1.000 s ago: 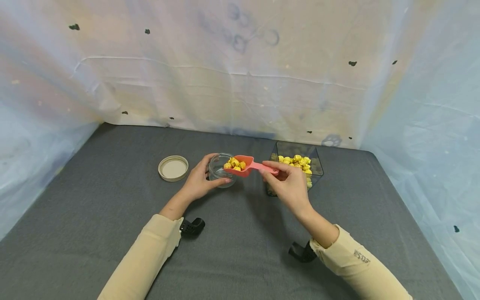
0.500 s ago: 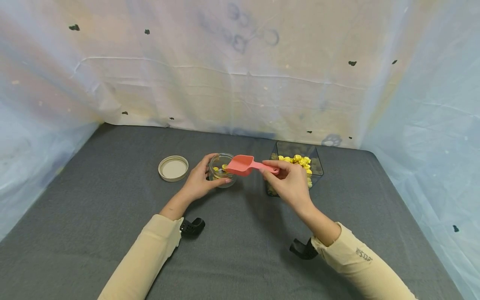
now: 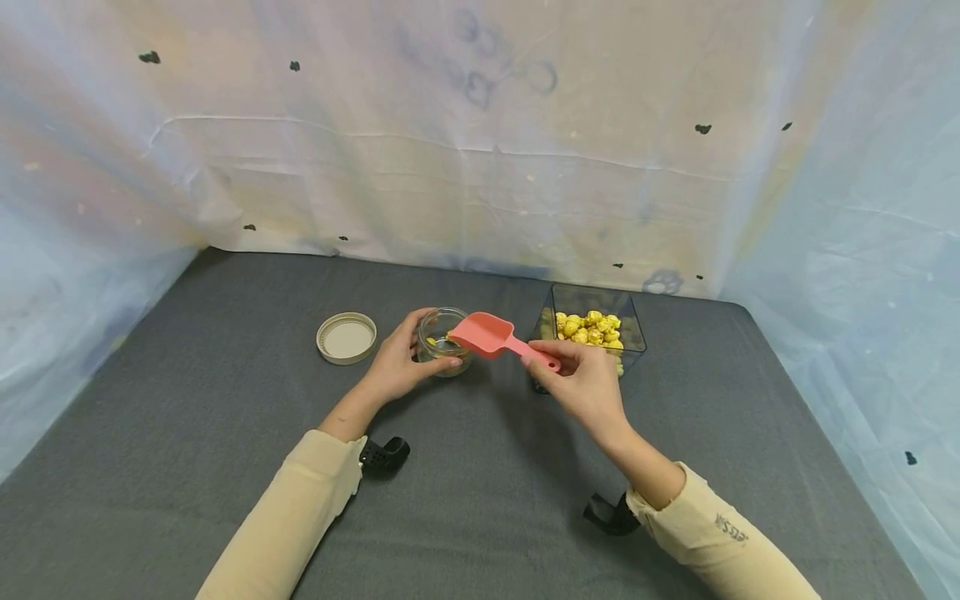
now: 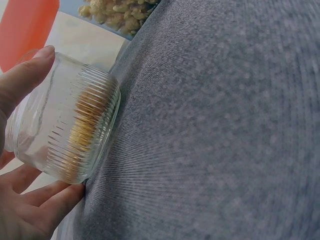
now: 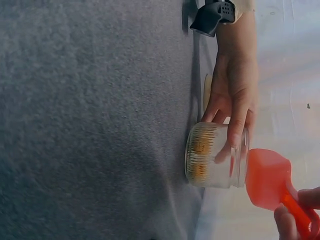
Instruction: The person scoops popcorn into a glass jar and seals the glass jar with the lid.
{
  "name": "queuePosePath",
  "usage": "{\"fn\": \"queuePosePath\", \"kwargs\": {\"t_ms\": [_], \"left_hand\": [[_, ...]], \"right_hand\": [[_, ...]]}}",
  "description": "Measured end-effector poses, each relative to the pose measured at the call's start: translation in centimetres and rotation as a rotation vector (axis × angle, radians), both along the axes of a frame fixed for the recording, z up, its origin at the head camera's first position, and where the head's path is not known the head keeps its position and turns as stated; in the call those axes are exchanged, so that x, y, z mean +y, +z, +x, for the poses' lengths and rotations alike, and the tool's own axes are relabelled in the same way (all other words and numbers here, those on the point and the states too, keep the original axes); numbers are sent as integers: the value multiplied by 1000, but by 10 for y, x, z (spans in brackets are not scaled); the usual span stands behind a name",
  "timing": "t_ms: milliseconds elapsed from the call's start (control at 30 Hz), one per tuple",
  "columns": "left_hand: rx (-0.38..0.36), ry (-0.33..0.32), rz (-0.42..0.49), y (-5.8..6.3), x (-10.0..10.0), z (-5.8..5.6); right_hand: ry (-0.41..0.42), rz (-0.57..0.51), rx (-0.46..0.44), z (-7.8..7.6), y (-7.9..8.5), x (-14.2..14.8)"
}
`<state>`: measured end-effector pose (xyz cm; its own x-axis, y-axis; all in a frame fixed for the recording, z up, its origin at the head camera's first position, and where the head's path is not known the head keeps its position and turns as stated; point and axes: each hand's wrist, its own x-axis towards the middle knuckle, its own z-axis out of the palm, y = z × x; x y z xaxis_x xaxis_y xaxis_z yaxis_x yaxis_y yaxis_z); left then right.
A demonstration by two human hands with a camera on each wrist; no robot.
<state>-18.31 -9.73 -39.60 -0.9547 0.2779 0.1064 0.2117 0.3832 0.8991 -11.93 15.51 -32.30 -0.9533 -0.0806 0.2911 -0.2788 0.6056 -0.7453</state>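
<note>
A clear glass jar (image 3: 438,320) stands on the grey cloth, with yellow popcorn (image 4: 82,135) lying at its bottom in the left wrist view. My left hand (image 3: 397,360) grips the jar from the left, thumb in front and fingers behind. Over the jar's right rim tilts a pink scoop (image 3: 483,334), its bowl bare of popcorn. The scoop's handle is pinched between thumb and fingers of my right hand (image 3: 581,383). Behind that hand stands a clear square container (image 3: 636,337) with more yellow popcorn (image 3: 592,327) in it.
A round cream lid (image 3: 347,337) lies on the grey tablecloth (image 3: 465,500) to the left of the jar. A pale patterned sheet (image 3: 450,167) hangs along the back and both sides of the table.
Popcorn has dropped from the scoop into the jar, leaving the scoop bare. My right hand has tipped the scoop and moved slightly down. The left hand still holds the jar in place.
</note>
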Motion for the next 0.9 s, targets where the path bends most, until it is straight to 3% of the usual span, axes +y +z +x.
{"fn": "queuePosePath", "kwargs": {"t_ms": [300,900], "left_hand": [[15,0,10,0,1,1],[-9,19,26,-3,3,-1]], "right_hand": [[-30,16,19,1,-8,2],[-98,-99,-27,4,-16,6]]}}
